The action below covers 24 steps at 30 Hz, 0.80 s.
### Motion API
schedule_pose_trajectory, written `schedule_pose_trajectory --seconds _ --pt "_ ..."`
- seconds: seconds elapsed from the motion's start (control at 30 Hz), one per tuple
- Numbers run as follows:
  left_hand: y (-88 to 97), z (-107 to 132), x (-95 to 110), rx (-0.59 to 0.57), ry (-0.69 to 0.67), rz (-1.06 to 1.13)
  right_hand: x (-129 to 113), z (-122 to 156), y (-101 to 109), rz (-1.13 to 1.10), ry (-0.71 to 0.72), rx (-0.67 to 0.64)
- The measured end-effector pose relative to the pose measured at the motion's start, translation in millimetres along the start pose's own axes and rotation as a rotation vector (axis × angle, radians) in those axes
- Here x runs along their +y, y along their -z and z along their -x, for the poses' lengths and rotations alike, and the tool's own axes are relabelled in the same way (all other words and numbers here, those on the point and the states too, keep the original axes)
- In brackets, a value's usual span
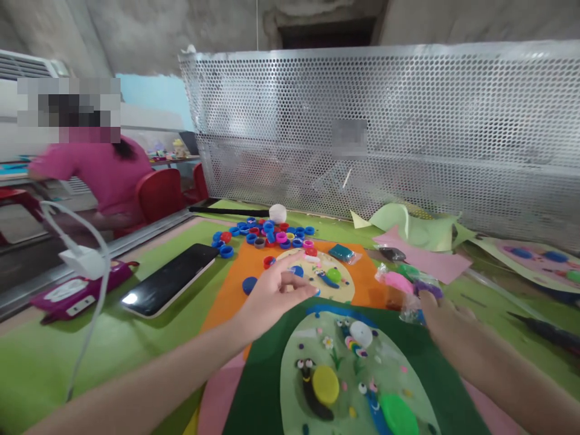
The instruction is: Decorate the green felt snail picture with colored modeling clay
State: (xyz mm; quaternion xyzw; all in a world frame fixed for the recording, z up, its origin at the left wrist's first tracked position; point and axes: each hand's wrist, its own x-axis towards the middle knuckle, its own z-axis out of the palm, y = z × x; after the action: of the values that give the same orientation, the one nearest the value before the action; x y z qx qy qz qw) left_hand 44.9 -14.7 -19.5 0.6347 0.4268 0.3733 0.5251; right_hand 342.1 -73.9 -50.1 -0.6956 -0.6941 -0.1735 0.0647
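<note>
My left hand [276, 287] hovers over an orange sheet [231, 275], its thumb and index finger apart and the other fingers curled. Under it lies a cream oval [342, 290] with a small blue clay snail [328, 279] bearing a green shell. A small blue bit shows at the thumb tip. At the right, my right hand [448, 320] reaches down at small clear packets of coloured clay, touching or just beside a purple one [428, 289]; its fingertips are partly hidden. Nearest me, a pale green oval [290, 368] carries several clay snails with bottle-cap shells on a dark green sheet [254, 374].
Loose bottle caps [281, 237] are heaped behind my left hand, near a white round piece [278, 213]. A phone [170, 281] and a purple power strip [84, 293] with a cable lie left. Paper scraps [421, 257] lie right. A perforated metal panel [385, 121] closes the back. A person [99, 169] sits left.
</note>
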Motion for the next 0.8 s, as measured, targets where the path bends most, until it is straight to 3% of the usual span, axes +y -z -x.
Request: schedule_pose_trajectory --seconds 0.13,0.27,0.37,0.47,0.6,0.73,0.8 --pt "-3.6 0.3 -3.6 -0.002 -0.020 0.004 -4.9 -2.1 13.5 0.065 0.130 -0.008" --pt "-9.0 4.0 -4.1 -0.033 0.009 0.045 -47.8 -16.7 44.5 -0.137 0.477 0.045" --pt "-12.8 5.4 -6.2 -0.050 0.039 0.089 -82.8 -30.2 59.8 -0.316 0.640 0.077" --pt "-12.4 3.0 -11.0 -0.058 0.054 0.134 -99.2 -40.2 61.0 -0.469 0.682 0.112" --pt "-6.2 0.2 -10.7 -0.030 0.112 0.123 -96.3 -44.3 48.5 -0.578 0.708 0.173" --pt "-0.5 2.8 3.4 -0.023 0.152 -0.043 -88.8 -47.3 34.2 -0.564 0.697 0.283" --pt "1.6 2.7 7.5 -0.053 0.076 -0.196 -86.5 -50.5 28.0 -0.565 0.657 0.253"
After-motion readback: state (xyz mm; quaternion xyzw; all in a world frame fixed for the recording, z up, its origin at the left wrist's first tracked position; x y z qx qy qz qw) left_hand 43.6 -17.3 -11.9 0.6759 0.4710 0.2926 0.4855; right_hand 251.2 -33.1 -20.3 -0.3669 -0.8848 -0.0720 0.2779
